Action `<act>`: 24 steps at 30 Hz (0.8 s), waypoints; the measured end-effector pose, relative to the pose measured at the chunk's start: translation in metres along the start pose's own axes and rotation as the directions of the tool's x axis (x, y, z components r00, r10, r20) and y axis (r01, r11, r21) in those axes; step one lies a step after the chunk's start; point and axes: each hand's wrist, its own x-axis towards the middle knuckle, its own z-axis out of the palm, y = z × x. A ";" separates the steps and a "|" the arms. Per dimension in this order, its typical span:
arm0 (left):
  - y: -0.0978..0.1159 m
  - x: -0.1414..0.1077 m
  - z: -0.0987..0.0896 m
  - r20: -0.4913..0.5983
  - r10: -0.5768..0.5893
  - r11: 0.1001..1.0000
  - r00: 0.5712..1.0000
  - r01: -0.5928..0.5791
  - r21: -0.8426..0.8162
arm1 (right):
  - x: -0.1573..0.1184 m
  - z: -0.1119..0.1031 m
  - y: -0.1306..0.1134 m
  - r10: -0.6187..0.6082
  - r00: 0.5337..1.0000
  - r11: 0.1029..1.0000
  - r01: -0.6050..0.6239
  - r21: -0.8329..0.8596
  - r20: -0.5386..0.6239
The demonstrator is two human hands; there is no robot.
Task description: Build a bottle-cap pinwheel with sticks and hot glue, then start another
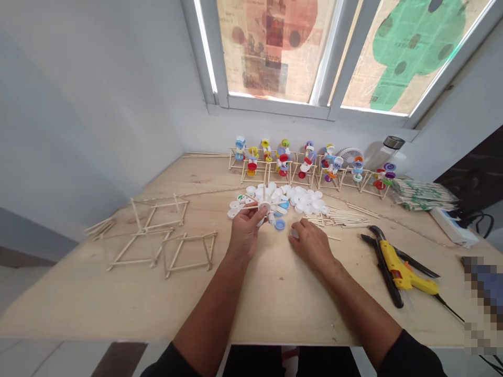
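My left hand [243, 230] is closed on a wheel of wooden sticks with a white bottle cap at its hub [264, 207], held just above the table. Blue caps [280, 224] lie close to this wheel. Resting on the tabletop, my right hand [311, 242] has its fingers around a white bottle cap [294, 233], only partly visible. Beyond the hands is a heap of white bottle caps [304, 199], with loose wooden sticks [346, 215] beside it.
Stick frames [188, 267] stand at the left. Several frames with coloured cap wheels [283, 166] line the back, near a small fan [351, 156] and a bottle [387, 152]. A yellow glue gun [396, 267], packaged sticks [422, 195] and a power strip [454, 228] lie at the right.
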 end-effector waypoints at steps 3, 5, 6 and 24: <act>-0.001 0.000 0.000 0.007 0.007 0.999 1.000 -0.008 0.033 | 0.000 0.003 0.009 -0.009 0.999 0.999 0.011 0.050 -0.031; -0.003 0.000 0.000 0.015 0.022 0.997 1.000 -0.023 0.078 | 0.002 0.003 0.019 -0.003 0.995 0.977 0.025 0.214 -0.104; -0.004 0.000 0.000 0.021 0.031 0.994 0.999 -0.033 0.103 | 0.003 0.003 0.025 0.010 0.989 0.942 0.041 0.333 -0.149; -0.010 -0.010 0.006 0.093 0.005 0.892 0.996 -0.047 0.449 | 0.004 -0.013 0.041 0.058 0.978 0.439 0.157 0.885 -0.203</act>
